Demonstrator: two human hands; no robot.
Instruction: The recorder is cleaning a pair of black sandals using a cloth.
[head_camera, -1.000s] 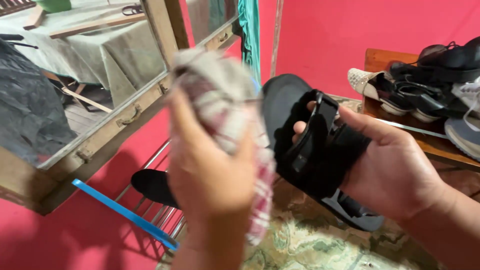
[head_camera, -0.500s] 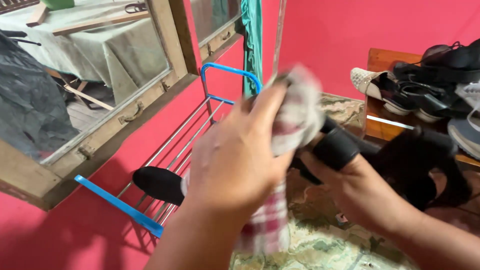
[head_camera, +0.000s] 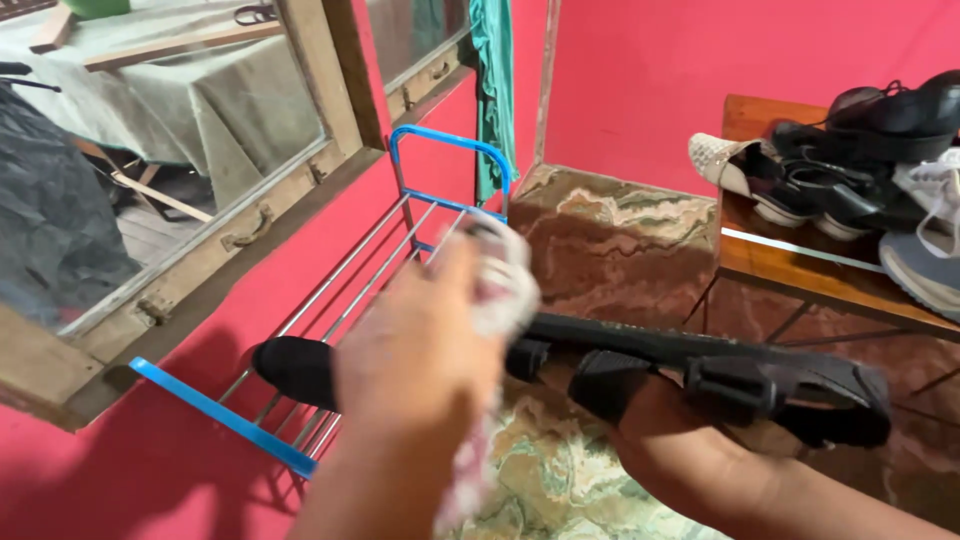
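Black sandal (head_camera: 700, 365) lies sole-up over our right hand (head_camera: 650, 440), fingers through its straps | our left hand (head_camera: 420, 360) clenches a checked cloth (head_camera: 500, 290) at its heel end | we'd brace the sole and wipe firmly | blue rack (head_camera: 330, 300), shoe shelf (head_camera: 800, 265) nearby

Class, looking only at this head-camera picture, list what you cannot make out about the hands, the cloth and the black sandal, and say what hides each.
- Left hand: motion-blurred; its fingers and grip on the checked cloth are unclear.
- Cloth: blurred, its lower part behind the hand.
- Right hand: mostly hidden under the black sandal; only the wrist shows, so its grip cannot be told.
- Sandal's top face: turned away, seen edge-on.
- Grey shoe: cut off by the right edge.
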